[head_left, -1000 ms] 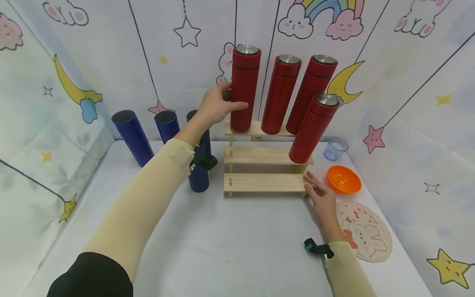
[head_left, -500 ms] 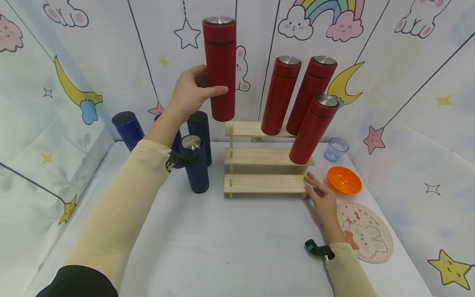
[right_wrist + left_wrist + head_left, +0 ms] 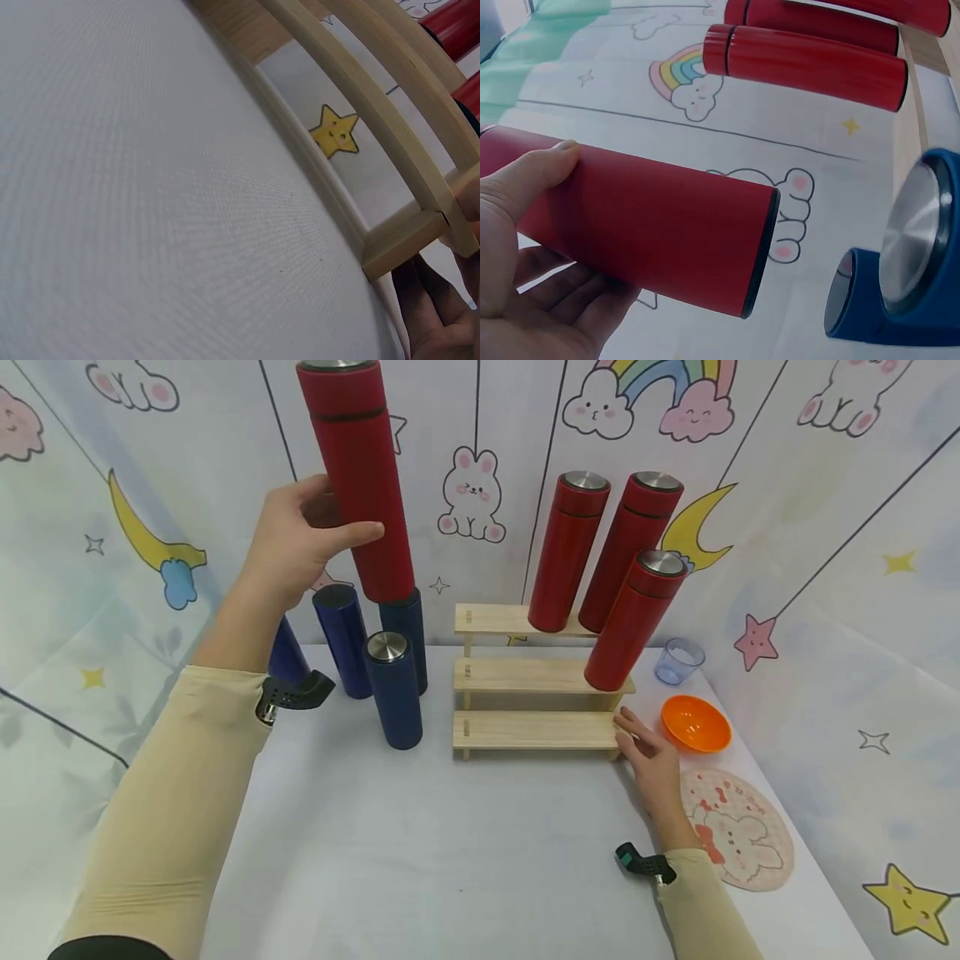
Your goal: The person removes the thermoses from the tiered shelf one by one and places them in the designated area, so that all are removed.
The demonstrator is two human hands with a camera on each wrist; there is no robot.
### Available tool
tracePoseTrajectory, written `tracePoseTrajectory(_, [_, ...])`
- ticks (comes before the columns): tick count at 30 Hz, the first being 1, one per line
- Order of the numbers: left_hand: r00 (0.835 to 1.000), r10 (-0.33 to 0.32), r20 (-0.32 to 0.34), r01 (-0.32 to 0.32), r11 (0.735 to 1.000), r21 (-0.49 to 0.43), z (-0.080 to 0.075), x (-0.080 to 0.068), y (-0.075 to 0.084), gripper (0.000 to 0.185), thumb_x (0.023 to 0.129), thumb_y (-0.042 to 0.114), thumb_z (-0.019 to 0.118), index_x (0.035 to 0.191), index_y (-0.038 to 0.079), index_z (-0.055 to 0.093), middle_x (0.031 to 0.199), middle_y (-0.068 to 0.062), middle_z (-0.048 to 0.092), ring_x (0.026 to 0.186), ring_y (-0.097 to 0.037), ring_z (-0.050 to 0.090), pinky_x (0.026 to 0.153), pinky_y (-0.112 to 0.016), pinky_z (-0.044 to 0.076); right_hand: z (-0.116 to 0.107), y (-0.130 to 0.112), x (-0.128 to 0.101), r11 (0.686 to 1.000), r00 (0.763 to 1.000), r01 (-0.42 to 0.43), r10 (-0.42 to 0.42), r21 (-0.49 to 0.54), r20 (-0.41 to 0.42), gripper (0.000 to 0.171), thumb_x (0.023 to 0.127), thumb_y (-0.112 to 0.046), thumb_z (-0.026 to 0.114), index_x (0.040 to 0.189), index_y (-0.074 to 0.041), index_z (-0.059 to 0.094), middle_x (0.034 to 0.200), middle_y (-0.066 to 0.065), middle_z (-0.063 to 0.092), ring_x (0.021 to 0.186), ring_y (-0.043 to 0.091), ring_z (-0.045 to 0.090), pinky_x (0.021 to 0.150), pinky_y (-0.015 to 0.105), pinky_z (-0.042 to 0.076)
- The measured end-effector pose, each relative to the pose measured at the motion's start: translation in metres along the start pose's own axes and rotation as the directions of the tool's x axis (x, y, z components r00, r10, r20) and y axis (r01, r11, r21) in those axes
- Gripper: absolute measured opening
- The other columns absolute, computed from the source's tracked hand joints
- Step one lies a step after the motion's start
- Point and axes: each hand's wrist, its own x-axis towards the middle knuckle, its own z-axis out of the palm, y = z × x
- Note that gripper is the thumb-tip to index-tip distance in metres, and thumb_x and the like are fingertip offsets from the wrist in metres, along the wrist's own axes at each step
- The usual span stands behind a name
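Note:
My left hand (image 3: 292,543) grips a red thermos (image 3: 367,493) around its side, thumb across the front, and holds it up at the left, slightly tilted. Its dark base overlaps a dark blue thermos (image 3: 406,631) in the head view. In the left wrist view the thumb lies along the red thermos (image 3: 667,221) and the other fingers curl beneath. My right hand (image 3: 651,760) holds the front right corner of a three-step wooden rack (image 3: 532,729). Two red thermoses (image 3: 567,556) (image 3: 632,547) stand on its top step, and another (image 3: 636,622) on the middle step.
Several blue thermoses stand left of the rack, the nearest with a steel lid (image 3: 396,702). At the right are a clear cup (image 3: 679,662), an orange bowl (image 3: 696,724) and a round rabbit mat (image 3: 738,831). A patterned cloth backdrop (image 3: 847,635) surrounds the white table (image 3: 465,852).
My left hand has lifted the red thermos off the left end of the rack's top step and carried it left, over the blue thermoses. The right hand has stayed at the rack's corner.

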Motion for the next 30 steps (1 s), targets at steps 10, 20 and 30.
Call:
tracePoseTrajectory(10, [0.999,-0.007,-0.045,0.009,0.999,0.046,-0.026,-0.032,-0.012,0.062,0.096,0.029,0.086,0.154,0.025,0.063,0.147,-0.004,0.066,0.136,-0.024,0.062,0.114,-0.039,0.051,0.000,-0.001,-0.001,1.000,1.000,0.004,-0.004,-0.011,-0.013,0.040,0.108,-0.025,0.072,0.145,-0.010,0.071,0.160,0.000,0.057,0.152,0.013,0.045,0.112,0.013,0.040])
tracePoseTrajectory(20, [0.993,-0.064,-0.100,0.068,0.997,0.036,-0.046,-0.057,-0.037,0.065,0.098,0.027,0.084,0.158,0.027,0.058,0.152,-0.004,0.063,0.138,-0.024,0.060,0.116,-0.039,0.049,0.001,-0.001,-0.001,1.000,1.000,0.010,-0.011,-0.026,-0.008,0.041,0.108,-0.025,0.071,0.146,-0.010,0.070,0.160,0.000,0.056,0.152,0.013,0.046,0.112,0.013,0.040])
tracePoseTrajectory(30, [0.994,-0.102,-0.048,0.106,0.989,0.100,-0.052,-0.082,-0.083,0.066,0.099,0.030,0.083,0.160,0.026,0.056,0.148,-0.005,0.064,0.126,-0.017,0.064,0.100,-0.025,0.056,-0.001,0.001,-0.002,1.000,1.000,0.013,-0.013,-0.026,-0.007,0.039,0.109,-0.023,0.071,0.146,-0.009,0.070,0.161,0.002,0.056,0.153,0.017,0.045,0.111,0.010,0.039])
